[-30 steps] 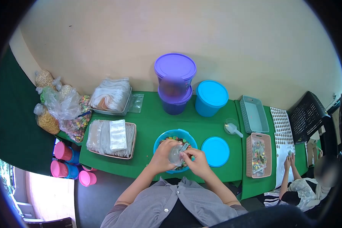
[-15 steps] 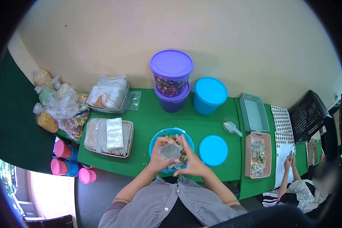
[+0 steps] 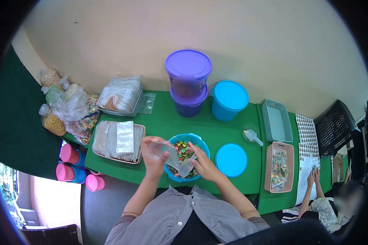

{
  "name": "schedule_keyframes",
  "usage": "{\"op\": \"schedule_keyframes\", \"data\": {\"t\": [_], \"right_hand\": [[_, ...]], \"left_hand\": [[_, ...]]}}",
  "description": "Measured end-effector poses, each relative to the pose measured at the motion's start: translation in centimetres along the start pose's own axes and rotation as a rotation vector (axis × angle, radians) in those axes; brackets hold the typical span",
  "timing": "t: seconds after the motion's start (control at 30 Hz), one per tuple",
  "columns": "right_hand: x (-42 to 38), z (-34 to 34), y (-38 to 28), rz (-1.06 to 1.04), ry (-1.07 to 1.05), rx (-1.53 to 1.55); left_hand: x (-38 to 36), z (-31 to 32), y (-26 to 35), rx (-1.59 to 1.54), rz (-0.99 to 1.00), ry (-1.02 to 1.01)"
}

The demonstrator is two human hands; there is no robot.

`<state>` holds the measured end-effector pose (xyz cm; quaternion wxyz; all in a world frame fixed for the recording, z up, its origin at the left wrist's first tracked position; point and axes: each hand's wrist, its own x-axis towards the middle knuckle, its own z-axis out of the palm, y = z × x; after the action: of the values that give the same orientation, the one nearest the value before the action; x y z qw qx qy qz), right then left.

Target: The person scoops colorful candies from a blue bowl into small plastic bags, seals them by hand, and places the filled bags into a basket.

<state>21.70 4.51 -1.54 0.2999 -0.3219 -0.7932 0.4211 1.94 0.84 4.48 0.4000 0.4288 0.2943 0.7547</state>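
A clear plastic pouch [image 3: 171, 154] stretches over the blue bucket of colourful round snack pieces [image 3: 185, 148], its lower end hanging just above them. My left hand [image 3: 154, 158] is wrapped round the pouch at the bucket's left rim, thumb on the front. On the other side, my right hand [image 3: 205, 166] has its fingers stretched out, fingertips right at the pouch's lower corner. Beside the bucket lies a round blue lid [image 3: 231, 160]. To the left, a basket [image 3: 141, 153] holds a stack of clear pouches [image 3: 114, 141].
Purple-lidded tubs [image 3: 188, 65] and a blue tub [image 3: 230, 100] stand at the back. A white scoop [image 3: 253, 136] rests in a clear bowl. A pink basket [image 3: 290, 173] holds filled pouches. At far right, another person's hands [image 3: 313, 177] work over sticker sheets [image 3: 308, 153].
My left hand has moved left and up with the pouch, uncovering more of the bucket. My right hand has shifted slightly right, its fingers extended rather than cupped round the pouch.
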Motion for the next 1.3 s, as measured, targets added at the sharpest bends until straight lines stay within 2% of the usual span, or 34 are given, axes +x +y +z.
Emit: {"op": "schedule_keyframes", "data": {"t": [0.07, 0.13, 0.17, 0.23, 0.3, 0.37, 0.43, 0.53, 0.6, 0.67, 0.77, 0.8, 0.83, 0.87, 0.9, 0.97, 1.0, 1.07, 1.13, 1.23, 1.3], "right_hand": [[0.1, 0.3, 2.0, 0.065, -0.041, -0.062], [-0.1, 1.3, 5.4, -0.01, -0.202, -0.527], [-0.1, 1.3, 4.8, -0.01, -0.204, -0.526], [0.1, 1.1, 3.7, -0.004, -0.347, -0.753], [0.8, 1.2, 4.0, -0.039, -0.357, -0.771], [1.6, 1.2, 4.0, -0.079, -0.367, -0.792], [2.2, 1.1, 3.9, 0.096, -0.396, -0.513], [3.6, -0.8, 1.4, 0.153, -0.387, -0.614], [4.8, -1.4, 1.8, 0.096, -0.359, -0.721], [5.9, -1.0, 2.0, -0.14, -0.197, -1.08], [6.9, 2.0, 5.7, -0.243, -0.249, -1.195], [6.8, 2.4, 7.1, -0.241, -0.247, -1.196], [6.5, 2.6, 8.5, -0.266, -0.264, -1.069], [6.4, 2.5, 8.6, -0.292, -0.28, -0.942], [6.1, 2.1, 8.7, -0.295, -0.279, -0.943], [5.7, 1.3, 8.4, 0.03, -0.465, -0.661], [5.7, 1.3, 8.0, 0.025, -0.468, -0.664], [5.4, 1.5, 7.5, 0.285, -0.646, -0.634], [5.6, 2.1, 8.2, 0.291, -0.645, -0.645], [5.8, 2.6, 8.5, 0.511, -0.53, -0.483], [6.2, 2.9, 10.7, 0.517, -0.535, -0.415]], "left_hand": [[0.6, -2.1, 0.1, 0.231, 0.077, 0.128], [0.6, -3.6, 0.1, 0.319, 0.079, 0.173], [0.6, -4.1, 0.0, 0.407, 0.079, 0.216], [0.1, -5.1, -0.8, 0.452, 0.061, 0.244], [-0.9, -6.1, -1.7, 0.501, 0.043, 0.276], [-1.8, -6.8, -2.5, 0.691, 0.001, 0.295], [-2.4, -7.2, -3.5, 0.778, 0.017, 0.292], [-3.4, -8.0, -5.3, 0.887, 0.021, 0.3], [-3.7, -7.8, -6.1, 1.073, -0.048, 0.269], [-3.9, -6.9, -7.2, 1.135, -0.034, 0.266], [-4.2, -6.5, -9.2, 1.246, 0.007, 0.247], [-4.3, -6.5, -9.6, 1.294, 0.035, 0.243], [-4.4, -6.5, -9.9, 1.294, 0.038, 0.242], [-4.5, -6.6, -9.9, 1.285, 0.007, 0.255], [-4.6, -6.6, -9.9, 1.275, -0.024, 0.269], [-4.7, -6.7, -9.9, 1.284, -0.012, 0.269], [-4.7, -6.8, -10.0, 1.294, -0.003, 0.266], [-4.7, -6.9, -10.1, 1.302, -0.003, 0.273], [-4.6, -6.8, -10.3, 1.304, 0.0, 0.274], [-4.7, -6.8, -10.1, 1.302, -0.001, 0.272], [-4.6, -6.8, -10.1, 1.29, -0.024, 0.273]]}}
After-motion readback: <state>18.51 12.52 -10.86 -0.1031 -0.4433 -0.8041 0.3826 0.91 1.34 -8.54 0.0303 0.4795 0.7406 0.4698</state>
